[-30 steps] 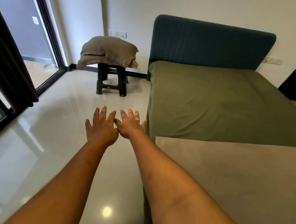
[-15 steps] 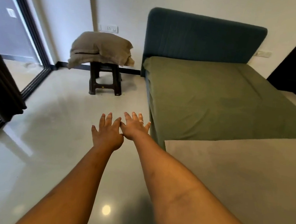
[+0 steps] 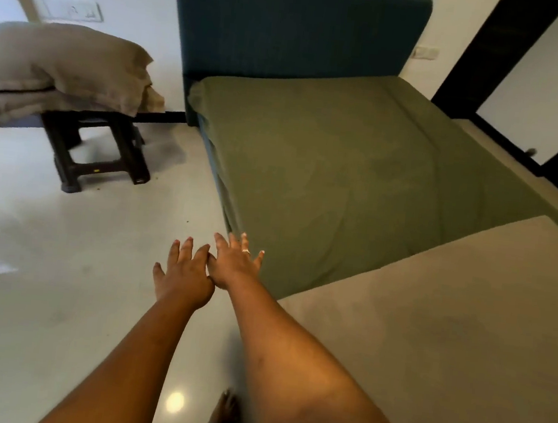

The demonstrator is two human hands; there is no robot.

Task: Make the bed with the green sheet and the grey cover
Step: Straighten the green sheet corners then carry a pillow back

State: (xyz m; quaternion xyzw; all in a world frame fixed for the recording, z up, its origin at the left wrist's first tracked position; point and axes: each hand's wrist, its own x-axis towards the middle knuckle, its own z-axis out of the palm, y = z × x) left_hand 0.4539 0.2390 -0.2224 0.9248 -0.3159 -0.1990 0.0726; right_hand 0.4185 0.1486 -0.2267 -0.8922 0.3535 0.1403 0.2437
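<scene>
- Stool [image 3: 99,151]: dark, far up and left of the hands, on the floor [image 3: 40,272].
- Pillows [image 3: 58,71]: beige, piled on the stool, overhanging its left side.
- Headboard [image 3: 297,27]: teal, upright against the wall, well above the hands.
- Switch plate [image 3: 72,10]: on the wall above the pillows.
- Door frame [image 3: 494,51]: dark, far up and right.
- Floor: glossy and pale, with a bright light spot below the hands.

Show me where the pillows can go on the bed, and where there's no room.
Free: the green sheet lies bare from the headboard down to the grey cover. The cover's top is bare too. Crowded: the stool, already piled with pillows. Both hands are open and hold nothing, over the floor beside the bed.
</scene>
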